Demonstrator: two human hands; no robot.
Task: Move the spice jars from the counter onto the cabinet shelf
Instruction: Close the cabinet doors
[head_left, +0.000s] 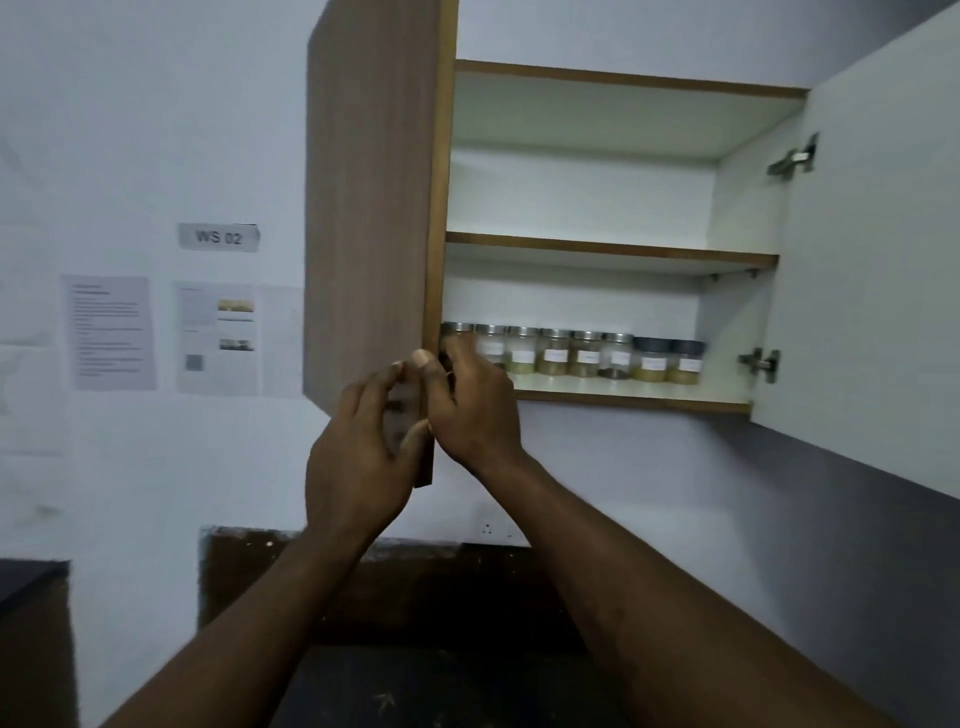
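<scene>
Several spice jars (587, 355) with labels stand in a row along the lower cabinet shelf (634, 402); most have silver lids, and the two at the right have dark lids. My right hand (470, 410) reaches in at the row's left end. Its fingers curl round the lower part of the leftmost jar (458, 329), and its thumb lies over the door's edge. My left hand (358, 447) holds the lower edge of the open left door (371, 208), fingers curled on its wooden outer face. The jar's body is hidden by my fingers.
The upper shelf (613, 249) holds nothing. The right door (878, 270) stands wide open, white inside, with two metal hinges. Papers and a "WS 02" sign (219, 238) hang on the left wall. A dark counter (441, 680) lies below, between my forearms.
</scene>
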